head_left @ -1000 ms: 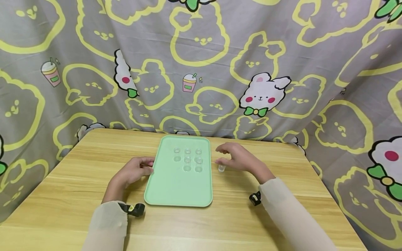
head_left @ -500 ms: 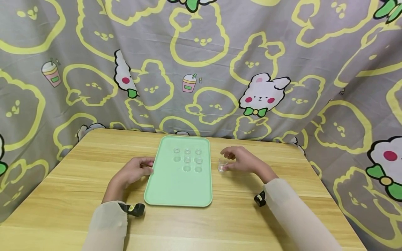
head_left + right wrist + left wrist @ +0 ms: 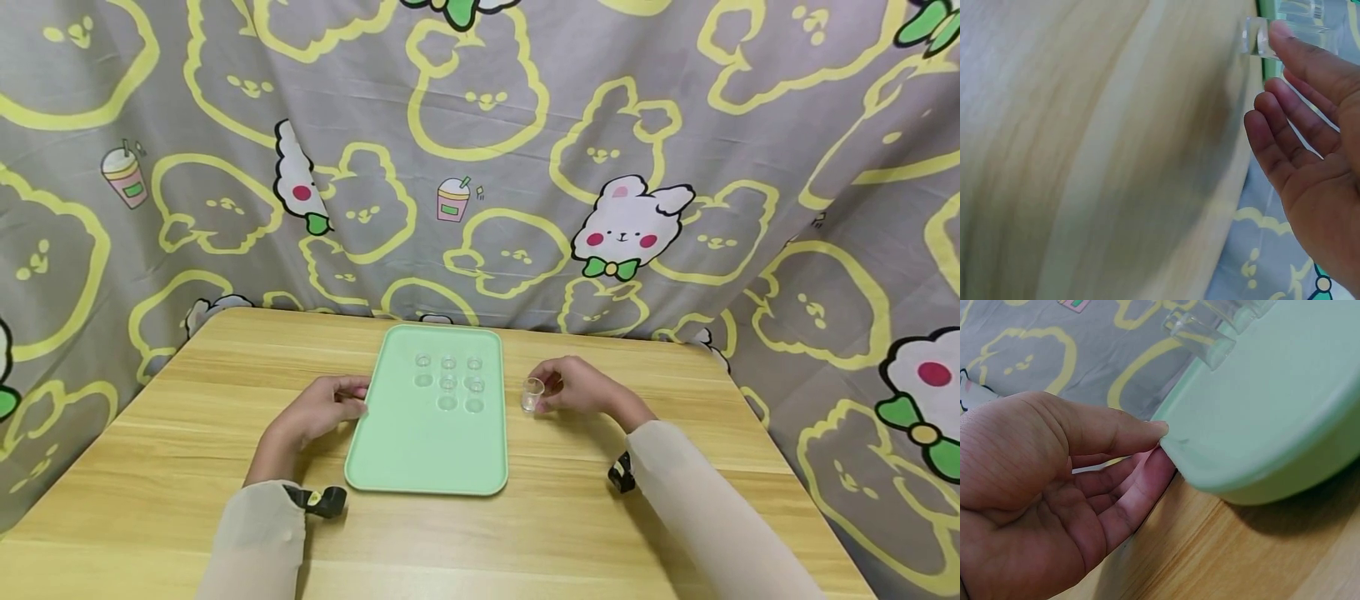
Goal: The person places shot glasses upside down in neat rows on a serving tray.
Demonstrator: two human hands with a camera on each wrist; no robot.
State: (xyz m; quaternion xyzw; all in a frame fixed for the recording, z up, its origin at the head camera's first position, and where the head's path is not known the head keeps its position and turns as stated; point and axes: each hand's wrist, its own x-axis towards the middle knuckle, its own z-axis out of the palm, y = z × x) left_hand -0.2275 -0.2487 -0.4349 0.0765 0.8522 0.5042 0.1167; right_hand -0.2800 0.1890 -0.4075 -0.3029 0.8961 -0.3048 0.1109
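A light green tray [image 3: 427, 450] lies on the table. My left hand [image 3: 330, 404] pinches its left edge, thumb [image 3: 1141, 432] on the rim and fingers [image 3: 1125, 509] beneath, as the left wrist view shows. Several small clear shot glasses [image 3: 447, 383] stand upright in rows on the far half of the tray. Just right of the tray, another clear shot glass [image 3: 532, 396] stands upright. My right hand [image 3: 581, 386] holds this one between thumb and forefinger. In the right wrist view the thumb lies along the glass [image 3: 1254, 37], while the other fingers are loosely curved below it.
The wooden table [image 3: 585, 525] stretches around the tray on all sides. A grey curtain [image 3: 517, 183] with yellow cartoon outlines hangs right behind its far edge. Black wrist cameras [image 3: 324, 502] sit at both sleeves.
My right hand has moved slightly right from over the shot glass, and its raised fingers have come down around the glass. The left hand and tray stay put.
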